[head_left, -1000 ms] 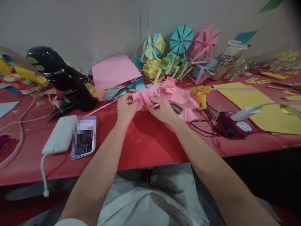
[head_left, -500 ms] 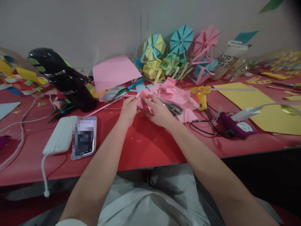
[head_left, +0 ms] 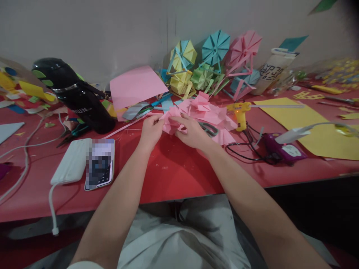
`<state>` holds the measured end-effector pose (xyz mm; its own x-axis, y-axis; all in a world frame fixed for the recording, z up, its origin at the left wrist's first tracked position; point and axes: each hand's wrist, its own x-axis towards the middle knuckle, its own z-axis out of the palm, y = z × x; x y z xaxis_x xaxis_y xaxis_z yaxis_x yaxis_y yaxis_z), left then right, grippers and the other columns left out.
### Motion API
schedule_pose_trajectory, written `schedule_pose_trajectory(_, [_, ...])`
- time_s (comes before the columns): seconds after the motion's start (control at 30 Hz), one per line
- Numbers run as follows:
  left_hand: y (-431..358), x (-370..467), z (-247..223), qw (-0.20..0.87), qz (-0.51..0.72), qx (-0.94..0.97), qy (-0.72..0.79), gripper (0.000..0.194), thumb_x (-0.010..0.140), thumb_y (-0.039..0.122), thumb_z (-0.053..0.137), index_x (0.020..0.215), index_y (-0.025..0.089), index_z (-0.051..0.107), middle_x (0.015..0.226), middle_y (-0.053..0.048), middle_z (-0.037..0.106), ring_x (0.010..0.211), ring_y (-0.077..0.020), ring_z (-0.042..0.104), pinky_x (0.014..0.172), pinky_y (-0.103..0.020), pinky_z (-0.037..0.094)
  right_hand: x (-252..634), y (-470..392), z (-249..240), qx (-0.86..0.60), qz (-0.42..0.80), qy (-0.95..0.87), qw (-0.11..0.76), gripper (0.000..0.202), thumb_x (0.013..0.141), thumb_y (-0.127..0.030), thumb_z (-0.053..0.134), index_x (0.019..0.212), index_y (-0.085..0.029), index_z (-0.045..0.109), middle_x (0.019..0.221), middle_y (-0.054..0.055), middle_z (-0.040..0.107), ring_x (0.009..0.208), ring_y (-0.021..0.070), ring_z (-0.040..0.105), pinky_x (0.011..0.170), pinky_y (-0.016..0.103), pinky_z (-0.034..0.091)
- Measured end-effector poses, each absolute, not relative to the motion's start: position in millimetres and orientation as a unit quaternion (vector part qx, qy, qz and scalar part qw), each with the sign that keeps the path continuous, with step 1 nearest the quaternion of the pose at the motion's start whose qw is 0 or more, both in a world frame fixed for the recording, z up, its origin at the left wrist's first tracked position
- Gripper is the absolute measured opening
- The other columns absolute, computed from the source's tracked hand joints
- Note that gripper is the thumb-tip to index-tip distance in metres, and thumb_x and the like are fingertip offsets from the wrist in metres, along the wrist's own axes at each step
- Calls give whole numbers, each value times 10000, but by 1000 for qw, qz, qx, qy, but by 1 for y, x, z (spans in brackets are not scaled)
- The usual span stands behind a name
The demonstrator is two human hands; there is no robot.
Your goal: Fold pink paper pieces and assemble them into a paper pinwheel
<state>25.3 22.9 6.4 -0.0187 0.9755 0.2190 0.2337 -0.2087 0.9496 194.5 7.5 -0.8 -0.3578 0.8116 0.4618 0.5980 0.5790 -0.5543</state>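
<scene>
Between my two hands is a folded piece of pink paper (head_left: 169, 121), held just above the red table (head_left: 179, 172). My left hand (head_left: 151, 130) pinches its left edge. On the other side my right hand (head_left: 191, 130) grips it with bent fingers, which hide part of the folds. Right behind lies a heap of pink paper pieces (head_left: 206, 106). Dark-handled scissors (head_left: 209, 129) stick out from beside my right hand, partly covered by the pink paper.
Folded paper umbrellas (head_left: 215, 48) lean on the wall. Right of the heap are a yellow glue gun (head_left: 240, 116), a purple power socket (head_left: 283, 149) and yellow paper (head_left: 316, 130). Leftward stand a black bottle (head_left: 81, 101), a white power bank (head_left: 71, 160) and a phone (head_left: 101, 164).
My left hand has shifted slightly left, and the pink paper between the hands shows more of its surface. My right hand has stayed nearly in place.
</scene>
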Motion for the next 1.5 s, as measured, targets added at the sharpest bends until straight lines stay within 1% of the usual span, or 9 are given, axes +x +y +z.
schedule_pose_trajectory(0.17, [18,25,13,299,464,656,515,165,721,161,516,673,185,672,674,-16,614,786,-186,593,731,-274,476,199,10,-2,-438,181,-793,383,325,764,-96,566,1042,-199,701,963,76,681,811,197,630,825,377,516])
schedule_pose_trajectory(0.3, [20,24,13,329,471,647,501,164,704,184,537,682,191,699,696,-18,615,782,-185,582,718,-276,476,200,9,2,-441,223,-775,394,66,829,-225,624,852,-205,683,834,53,659,717,168,598,703,322,510])
schedule_pose_trajectory(0.5, [22,24,14,481,478,563,473,206,665,205,551,768,189,729,641,1,561,653,-146,549,645,-276,504,200,8,8,-426,203,-771,428,203,910,-376,586,839,-206,673,822,50,600,762,170,542,703,311,474])
schedule_pose_trajectory(0.63, [19,25,19,515,488,528,465,223,651,198,564,792,191,737,654,-8,581,675,-155,581,618,-281,541,200,8,8,-424,206,-771,428,230,947,-396,529,922,-237,694,901,68,643,822,194,544,730,335,473])
schedule_pose_trajectory(0.8, [20,23,17,515,479,538,465,284,661,184,536,846,199,750,715,-15,629,699,-160,599,643,-305,557,200,9,5,-422,204,-774,427,241,957,-381,502,957,-252,706,926,67,675,848,203,543,748,349,481])
schedule_pose_trajectory(0.93, [22,21,13,481,465,588,456,267,665,179,587,867,203,760,681,-5,628,707,-170,613,674,-310,551,200,11,6,-414,201,-776,431,224,949,-368,507,887,-252,687,884,49,683,867,216,542,775,374,482])
schedule_pose_trajectory(1.07, [19,22,15,457,453,639,421,215,713,276,683,897,191,754,708,-16,664,704,-161,614,701,-293,521,199,10,8,-417,209,-774,428,197,945,-329,513,835,-251,658,845,42,669,818,206,549,765,364,470])
schedule_pose_trajectory(1.23, [16,22,21,425,457,664,413,278,740,418,712,858,169,746,720,-21,686,697,-156,620,683,-263,494,199,9,8,-418,205,-773,431,198,948,-320,501,826,-235,632,850,46,654,860,211,556,773,355,464])
schedule_pose_trajectory(1.5, [15,22,23,363,457,693,423,290,796,454,661,836,184,759,685,-14,668,751,-171,614,668,-253,474,199,8,8,-407,218,-776,429,158,957,-273,492,869,-212,608,863,50,613,858,199,556,790,357,460])
